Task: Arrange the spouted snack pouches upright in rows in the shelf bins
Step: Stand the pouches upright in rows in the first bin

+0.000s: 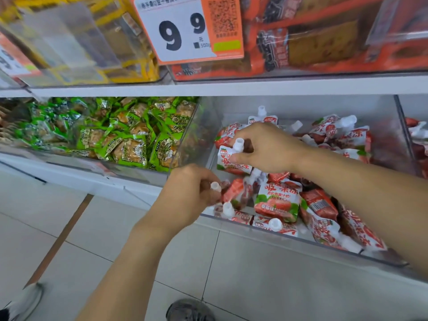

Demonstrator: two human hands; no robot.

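A clear plastic shelf bin (pixel 254 230) holds several red-and-white strawberry pouches with white spouts, most lying jumbled. My right hand (pixel 266 147) reaches into the bin's left side and grips one pouch (pixel 229 162) just under its white spout, holding it upright. My left hand (pixel 192 193) is at the bin's front left corner and pinches the white spout of another pouch (pixel 234 193), which leans to the right. One pouch (pixel 276 201) stands facing me in the middle of the bin. Two more pouches lie along the front wall.
Green snack packs (pixel 129 140) fill the bin to the left. Above, an upper shelf carries yellow and orange packages behind a 9.9 price tag (pixel 185 31). A further bin with red pouches (pixel 416 135) sits at the right edge. Tiled floor and my shoes lie below.
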